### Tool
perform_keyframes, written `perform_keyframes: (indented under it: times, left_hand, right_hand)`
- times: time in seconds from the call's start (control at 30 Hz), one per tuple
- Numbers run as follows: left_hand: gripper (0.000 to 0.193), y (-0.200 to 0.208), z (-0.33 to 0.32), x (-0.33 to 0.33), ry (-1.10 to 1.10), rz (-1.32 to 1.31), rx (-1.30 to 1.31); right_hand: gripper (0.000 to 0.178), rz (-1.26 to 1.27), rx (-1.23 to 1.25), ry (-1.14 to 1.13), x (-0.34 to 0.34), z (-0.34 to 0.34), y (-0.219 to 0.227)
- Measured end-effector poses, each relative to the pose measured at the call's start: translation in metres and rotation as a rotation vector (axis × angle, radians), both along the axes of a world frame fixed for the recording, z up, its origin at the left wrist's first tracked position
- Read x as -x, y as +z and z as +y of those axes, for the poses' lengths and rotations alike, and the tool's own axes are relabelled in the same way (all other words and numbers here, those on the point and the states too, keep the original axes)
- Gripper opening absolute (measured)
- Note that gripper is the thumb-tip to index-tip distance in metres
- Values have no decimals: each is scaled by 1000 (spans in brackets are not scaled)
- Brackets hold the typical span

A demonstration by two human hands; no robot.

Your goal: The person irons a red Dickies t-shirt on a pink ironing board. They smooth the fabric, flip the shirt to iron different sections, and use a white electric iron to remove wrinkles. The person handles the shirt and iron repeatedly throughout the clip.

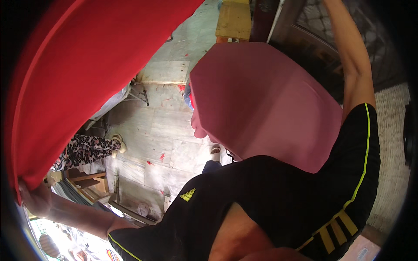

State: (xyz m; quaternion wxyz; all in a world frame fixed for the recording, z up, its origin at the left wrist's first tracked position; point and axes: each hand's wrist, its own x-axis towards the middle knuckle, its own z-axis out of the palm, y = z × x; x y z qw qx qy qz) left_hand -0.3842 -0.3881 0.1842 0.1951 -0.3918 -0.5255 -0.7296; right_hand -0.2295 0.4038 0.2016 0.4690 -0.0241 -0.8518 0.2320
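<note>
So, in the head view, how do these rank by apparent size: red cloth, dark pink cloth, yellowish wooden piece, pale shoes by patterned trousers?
1. Red cloth
2. Dark pink cloth
3. Yellowish wooden piece
4. Pale shoes

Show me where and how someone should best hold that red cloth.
Probably gather the red cloth at its lower-left corner, coming from below in the picture, where the left hand holds it: there it narrows, while the rest spreads broad.
</note>
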Motion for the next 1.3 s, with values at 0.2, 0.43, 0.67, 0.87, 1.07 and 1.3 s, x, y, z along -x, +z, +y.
perform_keyframes:
  times: [0.2, 0.43, 0.67, 0.87, 1.07, 1.3]
  left_hand:
    - [18, -30, 185, -170, -658, 138, 130]
    - [8, -178, 395, -324, -1606, 220, 512]
    - [30, -319, 425, -374, -1536, 317, 589]
    - [62, -341, 433, -386, -1605, 430, 833]
    - [65, -334, 425, -418, -1603, 723, 764]
    - [52, -319, 387, -469, -1315, 813, 668]
  right_hand:
    - [21, 161, 753, -107, -210, 15, -75]
    - [41, 608, 1528, -252, -407, 64, -319]
    - [43, 245, 1487, -114, -444, 61, -373]
    - [55, -100, 602, -740, -410, 77, -334]
    - [55, -308, 170, -1002, -406, 87, -246]
    - [55, -459, 115, -1182, -450, 60, -244]
